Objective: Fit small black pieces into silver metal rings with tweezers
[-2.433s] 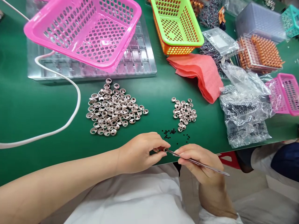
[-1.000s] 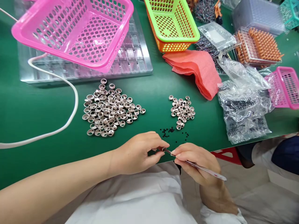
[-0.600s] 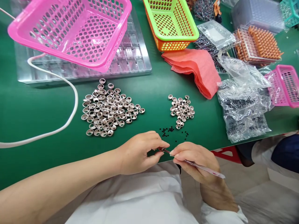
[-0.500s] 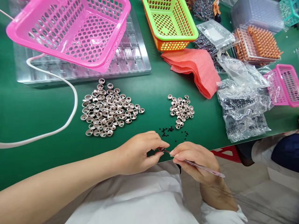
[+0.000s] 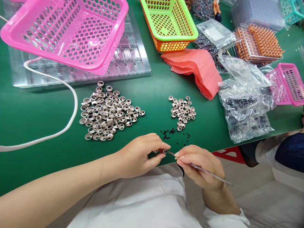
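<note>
Both hands work at the near edge of the green counter (image 5: 152, 104): the left hand (image 5: 148, 153) pinches a small metal cup (image 5: 165, 151) between thumb and fingers, and the right hand (image 5: 201, 163) grips slim tweezers (image 5: 210, 173), their tip at the cup and their tail out past that edge. Just beyond the fingertips lie scattered black bits (image 5: 172, 130), then a smaller pile of cups (image 5: 183, 110). A strip of green surface separates this from a larger pile of cups (image 5: 109, 114) toward the left; another runs rightward to clear bags (image 5: 247, 107) near the right end of the near edge. A white cable (image 5: 75, 104) curves along the left side. Toward the far edge, a pink basket (image 5: 95, 68) on a clear tray (image 5: 135, 60), a green basket (image 5: 175, 37) and a red cloth (image 5: 199, 69) block the way.
</note>
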The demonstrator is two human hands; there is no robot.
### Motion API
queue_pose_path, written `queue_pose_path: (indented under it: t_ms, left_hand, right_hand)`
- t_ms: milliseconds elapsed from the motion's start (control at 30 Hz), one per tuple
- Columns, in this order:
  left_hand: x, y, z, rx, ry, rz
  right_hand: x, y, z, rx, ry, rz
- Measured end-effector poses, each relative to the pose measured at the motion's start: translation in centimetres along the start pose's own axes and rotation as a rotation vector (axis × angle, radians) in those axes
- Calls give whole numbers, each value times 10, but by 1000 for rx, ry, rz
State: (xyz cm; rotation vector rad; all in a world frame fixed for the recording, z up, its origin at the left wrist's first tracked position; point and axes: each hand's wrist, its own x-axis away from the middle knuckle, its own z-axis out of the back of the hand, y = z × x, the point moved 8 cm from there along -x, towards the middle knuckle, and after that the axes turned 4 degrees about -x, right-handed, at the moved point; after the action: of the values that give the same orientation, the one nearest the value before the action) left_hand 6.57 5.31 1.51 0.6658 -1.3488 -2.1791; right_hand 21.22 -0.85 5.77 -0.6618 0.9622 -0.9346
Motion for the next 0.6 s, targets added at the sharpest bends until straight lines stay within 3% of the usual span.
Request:
queue_pose_path:
  t_ms: [600]
  left_hand:
    - [0, -5, 0, -36, 9, 63]
  right_hand:
    - [2, -13, -9, 151, -28, 64]
